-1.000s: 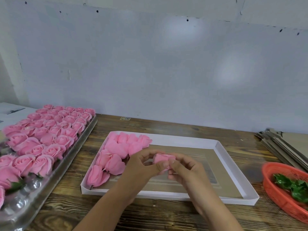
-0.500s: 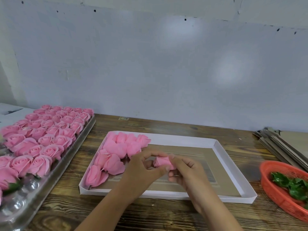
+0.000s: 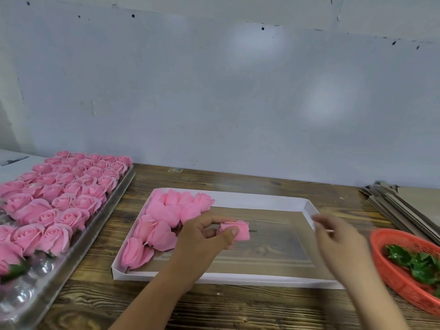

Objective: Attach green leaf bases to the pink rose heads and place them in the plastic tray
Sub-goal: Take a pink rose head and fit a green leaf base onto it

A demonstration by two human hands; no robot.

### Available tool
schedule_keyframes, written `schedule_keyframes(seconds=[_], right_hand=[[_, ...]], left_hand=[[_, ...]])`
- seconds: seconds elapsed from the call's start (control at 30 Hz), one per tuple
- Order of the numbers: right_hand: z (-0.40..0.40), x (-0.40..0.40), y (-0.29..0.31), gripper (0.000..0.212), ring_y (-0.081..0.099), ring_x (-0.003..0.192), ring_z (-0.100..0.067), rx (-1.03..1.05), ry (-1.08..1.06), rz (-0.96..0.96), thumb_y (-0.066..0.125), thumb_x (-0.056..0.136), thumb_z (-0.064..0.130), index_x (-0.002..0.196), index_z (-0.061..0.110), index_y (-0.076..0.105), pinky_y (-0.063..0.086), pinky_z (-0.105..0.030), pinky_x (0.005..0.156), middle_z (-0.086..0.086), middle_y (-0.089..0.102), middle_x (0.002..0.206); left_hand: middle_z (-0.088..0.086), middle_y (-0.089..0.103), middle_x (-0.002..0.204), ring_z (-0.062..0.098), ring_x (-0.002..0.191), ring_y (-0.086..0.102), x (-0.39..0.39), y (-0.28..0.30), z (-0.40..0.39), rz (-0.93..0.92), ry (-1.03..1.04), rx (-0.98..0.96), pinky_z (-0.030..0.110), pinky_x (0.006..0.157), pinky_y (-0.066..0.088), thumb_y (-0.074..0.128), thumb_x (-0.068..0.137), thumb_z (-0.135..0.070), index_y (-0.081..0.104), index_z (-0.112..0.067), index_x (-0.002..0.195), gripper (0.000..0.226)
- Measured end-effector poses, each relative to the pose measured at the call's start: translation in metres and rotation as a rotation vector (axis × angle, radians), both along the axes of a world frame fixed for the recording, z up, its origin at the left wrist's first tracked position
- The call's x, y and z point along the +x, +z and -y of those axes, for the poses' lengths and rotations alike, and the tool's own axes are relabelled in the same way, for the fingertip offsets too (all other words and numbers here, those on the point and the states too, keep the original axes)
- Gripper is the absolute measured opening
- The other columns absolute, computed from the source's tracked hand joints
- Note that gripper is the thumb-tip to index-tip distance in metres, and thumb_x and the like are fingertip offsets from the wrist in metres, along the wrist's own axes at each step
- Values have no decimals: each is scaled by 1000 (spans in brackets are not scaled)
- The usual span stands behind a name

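Low in the frame, my hands have come apart: the left hand (image 3: 204, 236) stays pinched on a pink rose head (image 3: 234, 231) at centre, while the right hand (image 3: 338, 236), blurred and loosely curled, swings toward the orange basket (image 3: 385, 263) of green leaf bases (image 3: 414, 263) at lower right. I judge I'm fetching a base. Behind lie the white tray (image 3: 262, 201) with finished roses and, at far left, the plastic tray (image 3: 78, 239).

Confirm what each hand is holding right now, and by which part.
The left hand pinches a pink rose head by its sides, between thumb and fingers. The right hand is blurred; whether it holds anything cannot be told.
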State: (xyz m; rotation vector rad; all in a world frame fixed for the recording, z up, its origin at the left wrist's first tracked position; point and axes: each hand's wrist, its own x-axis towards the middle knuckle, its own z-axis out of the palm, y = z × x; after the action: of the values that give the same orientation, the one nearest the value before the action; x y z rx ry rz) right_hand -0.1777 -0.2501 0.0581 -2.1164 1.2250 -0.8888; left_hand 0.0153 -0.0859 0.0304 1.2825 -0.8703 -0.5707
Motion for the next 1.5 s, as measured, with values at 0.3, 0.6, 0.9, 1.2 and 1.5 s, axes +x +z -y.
schedule_keyframes(seconds=[0.3,0.6,0.9,1.2,1.5], right_hand=[[128,-109,-20,13,65,69,-33,285,-392,-474,75,82,17,83,5,72,56,-45,75,-14,68,71],[179,-121,-44,22,65,43,-24,191,-409,-591,77,79,15,59,11,68,44,-26,39,-8,65,52],[197,-146,-48,4,72,68,-36,365,-319,-377,80,74,20,71,18,79,60,-46,62,-12,73,67],[291,-191,-98,43,71,54,-34,341,-315,11,73,52,62,71,23,66,59,-54,53,-10,71,61],[219,-166,-67,31,71,53,-18,299,-264,424,86,61,27,82,30,64,56,-34,48,-6,72,76]], left_hand=[[0,78,95,17,81,74,1,-2,0,-30,-5,23,23,72,59,76,85,-13,76,-16,105,21],[4,78,90,17,77,74,1,-2,1,-48,2,16,22,69,58,76,85,-11,78,-18,99,17],[3,78,91,18,80,74,1,-2,-1,-45,-8,51,23,71,58,76,85,-14,77,-18,101,16],[3,78,91,17,79,74,2,-1,0,-60,-6,47,22,70,58,75,86,-13,76,-16,102,17],[3,78,91,15,79,73,1,-1,-1,-85,-13,54,22,71,58,74,87,-12,75,-12,106,19]])
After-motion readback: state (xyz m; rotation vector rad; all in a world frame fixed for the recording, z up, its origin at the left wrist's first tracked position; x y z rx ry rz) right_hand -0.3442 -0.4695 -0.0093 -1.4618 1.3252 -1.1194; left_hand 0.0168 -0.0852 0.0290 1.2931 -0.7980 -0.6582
